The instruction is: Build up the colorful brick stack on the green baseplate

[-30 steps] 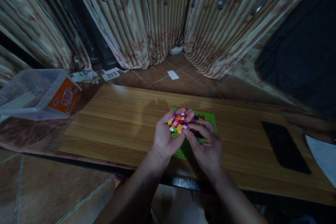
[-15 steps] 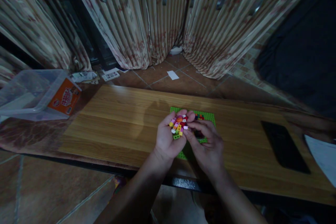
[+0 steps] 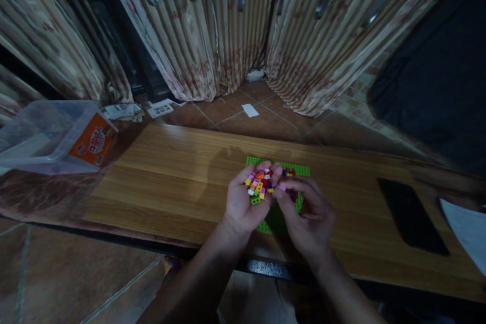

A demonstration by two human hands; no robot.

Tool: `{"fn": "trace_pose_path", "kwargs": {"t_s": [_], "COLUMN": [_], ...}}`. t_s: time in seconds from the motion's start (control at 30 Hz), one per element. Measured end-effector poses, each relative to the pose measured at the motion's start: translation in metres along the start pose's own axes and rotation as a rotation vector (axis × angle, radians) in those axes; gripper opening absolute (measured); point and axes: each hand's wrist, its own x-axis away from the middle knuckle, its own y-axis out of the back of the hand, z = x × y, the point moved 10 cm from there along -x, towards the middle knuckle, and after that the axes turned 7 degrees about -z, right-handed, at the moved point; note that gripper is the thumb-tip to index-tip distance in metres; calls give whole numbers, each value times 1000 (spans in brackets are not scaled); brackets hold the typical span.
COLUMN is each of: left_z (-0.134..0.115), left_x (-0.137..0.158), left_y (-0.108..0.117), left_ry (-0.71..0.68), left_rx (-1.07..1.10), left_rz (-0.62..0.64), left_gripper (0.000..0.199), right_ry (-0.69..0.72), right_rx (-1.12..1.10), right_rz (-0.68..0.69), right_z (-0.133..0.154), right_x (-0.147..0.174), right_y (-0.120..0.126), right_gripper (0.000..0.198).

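My left hand [image 3: 240,207] is cupped palm up around a small heap of toy bricks [image 3: 259,185] in yellow, pink, orange, red, white and green. Close beside it, my right hand [image 3: 307,212] pinches a pink brick [image 3: 281,188] between thumb and fingers. Under both hands lies a green studded baseplate [image 3: 302,169], partly covered by them. Several coloured bricks [image 3: 289,172] sit on the plate behind my right fingers; how far they extend is hidden.
The baseplate rests on a long wooden table [image 3: 167,177]. To the right lie a black phone-like slab [image 3: 413,216] and white paper [image 3: 465,230]. A clear plastic bin [image 3: 49,136] with an orange label stands at the left. Curtains [image 3: 228,35] hang beyond the table.
My right hand has drawn slightly right and away from the heap, with the pink brick in its fingertips. My left hand stays nearly in place.
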Motion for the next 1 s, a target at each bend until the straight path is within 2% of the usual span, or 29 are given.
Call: {"fn": "trace_pose_path", "kwargs": {"t_s": [0.2,0.37,0.47,0.6,0.7,0.8,1.0], "left_z": [-24,-39,-43,-49,-51,-52,-51], "left_x": [0,-1,-1,-1,0,-1,-2], "left_y": [-1,3,4,5,5,6,5], "left_ry": [-93,-148,-161,-199,-210,-211,-209], "left_rx": [56,91,85,55,55,57,44], "left_rz": [26,2,11,14,6,-1,1], "left_gripper": [27,24,23,25,25,24,25], "right_ry": [-244,-349,-361,-349,-366,-361,-307], "right_rx": [-201,-275,-244,-122,-153,-187,-96], "right_rz": [-91,-151,-158,-83,-79,-73,4], "right_z": [-30,-46,-50,-53,-56,-55,-51], "right_x": [-2,-5,-6,-8,-9,-10,-5], "right_y": [14,21,26,26,27,27,22], "right_gripper": [7,8,9,21,29,23,13]}}
